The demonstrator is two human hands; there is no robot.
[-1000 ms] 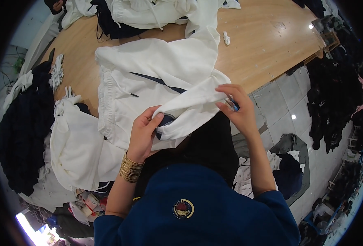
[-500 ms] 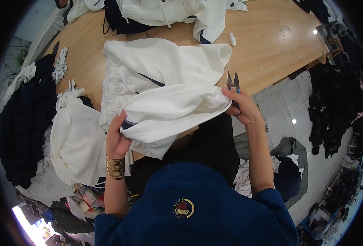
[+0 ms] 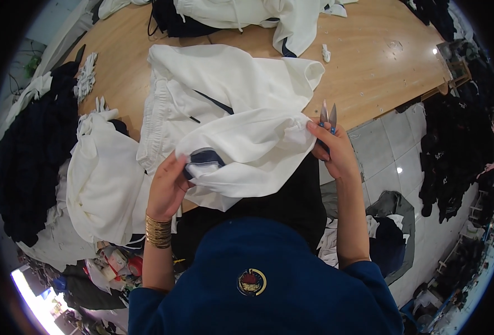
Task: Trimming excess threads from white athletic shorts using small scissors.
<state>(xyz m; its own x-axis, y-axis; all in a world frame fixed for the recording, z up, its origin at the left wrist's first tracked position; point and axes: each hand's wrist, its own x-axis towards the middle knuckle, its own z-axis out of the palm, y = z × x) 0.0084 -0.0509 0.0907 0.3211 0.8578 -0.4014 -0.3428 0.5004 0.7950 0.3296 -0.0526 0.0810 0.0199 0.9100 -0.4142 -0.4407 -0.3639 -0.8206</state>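
Note:
A pair of white pants [image 3: 252, 134] with a gathered elastic waistband and a navy side stripe lies over the table's near edge, one leg lifted between my hands. My left hand [image 3: 169, 181] pinches the cloth beside a navy patch [image 3: 205, 162], which now lies turned up to view. At the other end of the lifted leg, my right hand [image 3: 334, 149] grips the hem between thumb and fingers. That same hand also carries small thread snips [image 3: 328, 118], their two pointed blades sticking up past the fingers and slightly apart.
Across the wooden table [image 3: 369, 61] lie more white and navy garments [image 3: 230, 14] at the back. White garments [image 3: 102, 184] and a dark pile [image 3: 32, 151] hang at the left. A scrap of white cloth [image 3: 326, 53] sits behind the snips. Black garments [image 3: 453, 151] stand right, over floor tiles.
My left hand has turned the cloth outward, so more of the navy patch shows. My right hand has shifted slightly right, still holding the hem and snips.

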